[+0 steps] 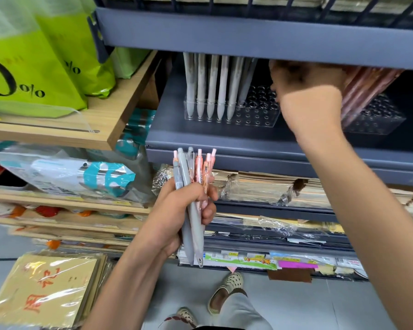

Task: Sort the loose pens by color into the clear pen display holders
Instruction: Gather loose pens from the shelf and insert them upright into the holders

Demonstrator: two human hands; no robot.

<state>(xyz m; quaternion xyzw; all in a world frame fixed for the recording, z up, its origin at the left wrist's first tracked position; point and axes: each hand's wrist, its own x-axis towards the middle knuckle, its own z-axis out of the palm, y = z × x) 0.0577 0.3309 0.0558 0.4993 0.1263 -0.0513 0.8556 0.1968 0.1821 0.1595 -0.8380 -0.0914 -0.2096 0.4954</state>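
Left hand (184,210) grips a bundle of grey and pink pens (191,177); right hand (305,82), grasp indiscernible, lies between two clear holders (260,117).

Green bag (26,67): "0%"; brown notebook (45,294): "周记"

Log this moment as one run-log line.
left hand: grips grey and pink pens | right hand: by pink pen holder, grip unclear | grey pen holder: partly filled

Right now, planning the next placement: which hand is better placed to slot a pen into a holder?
Right: the right hand is up beside the clear holder; the left hand grips the pen bundle below the shelf.
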